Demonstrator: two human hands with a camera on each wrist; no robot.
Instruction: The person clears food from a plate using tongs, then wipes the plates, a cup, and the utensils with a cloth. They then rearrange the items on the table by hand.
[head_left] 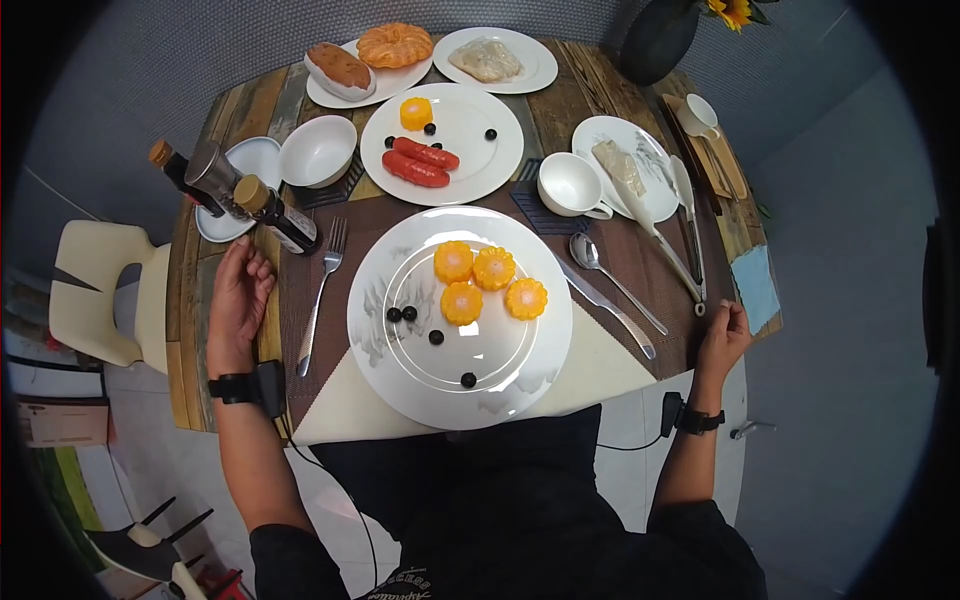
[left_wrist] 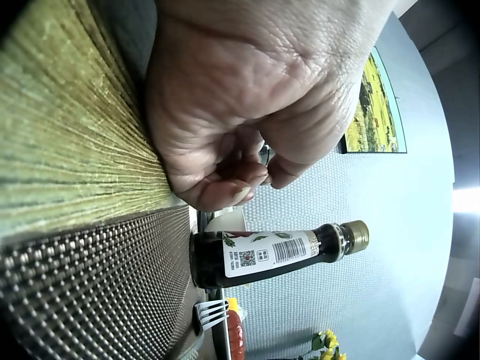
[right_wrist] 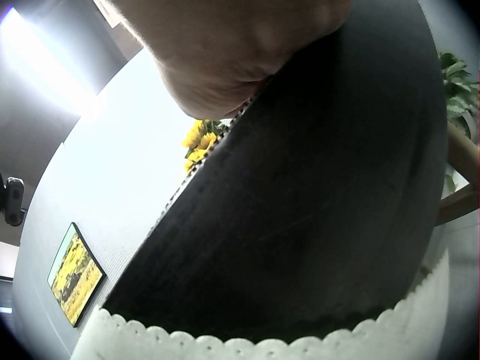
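My left hand [head_left: 240, 290] rests at the table's left side, its fingers loosely curled with nothing in them. Just beyond its fingertips stands a dark sauce bottle [left_wrist: 262, 259] with a gold cap and white label. A fork [head_left: 325, 280] lies to its right. At the right table edge, my right hand [head_left: 724, 340] is also loosely curled and holds nothing; the right wrist view shows it above the dark edge covering. Metal tongs [head_left: 693, 240] and a light blue cloth [head_left: 757, 290] lie near it. Between the hands, a large plate [head_left: 500, 350] bears several corn pieces [head_left: 461, 303] and black berries [head_left: 436, 338].
A knife [head_left: 610, 312] and spoon [head_left: 610, 270] lie right of the plate. Behind it are a plate with red sausages [head_left: 415, 176], a white bowl [head_left: 318, 152] and a cup [head_left: 572, 185]. Bread [head_left: 340, 71] sits at the back; a dark vase [head_left: 660, 45] stands back right.
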